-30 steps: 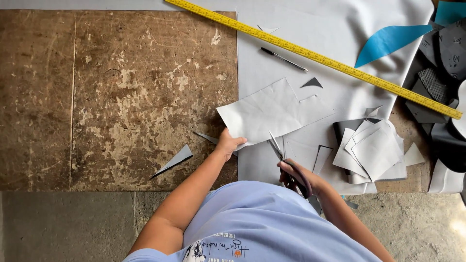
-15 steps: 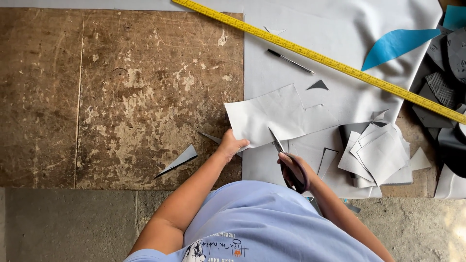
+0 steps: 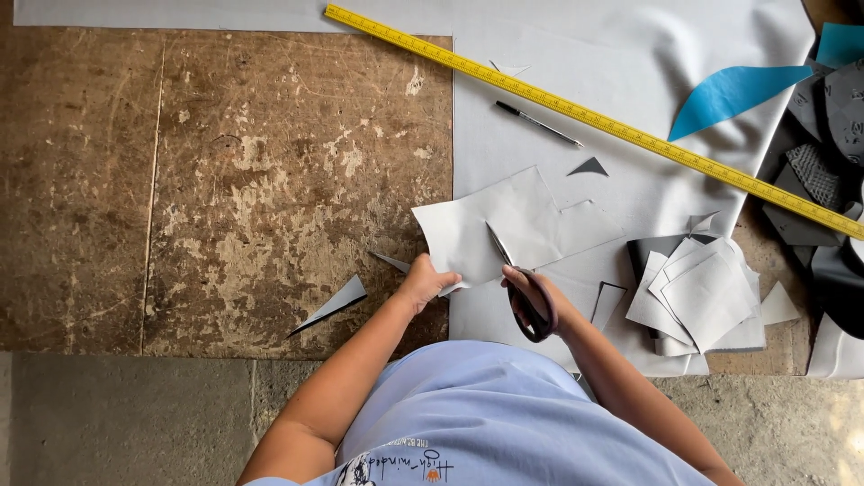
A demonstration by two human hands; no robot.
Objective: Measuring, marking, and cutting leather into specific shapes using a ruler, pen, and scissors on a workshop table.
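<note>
Head view: the left hand (image 3: 428, 284) pinched a grey sheet piece (image 3: 490, 229) while the right hand (image 3: 531, 290) gripped scissors (image 3: 517, 286), mid-cut just right of the left hand.

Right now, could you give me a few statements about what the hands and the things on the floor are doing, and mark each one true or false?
1. The right hand holds scissors whose blades lie on a grey sheet piece. True.
2. The left hand grips the yellow ruler. False: it holds the lower edge of the grey sheet piece; the ruler lies apart, farther up.
3. A black pen lies just below the ruler. True.
4. The stack of cut grey pieces lies to the left of the left hand. False: it lies to the right of the right hand.
5. A blue curved piece lies beyond the ruler. True.
</note>
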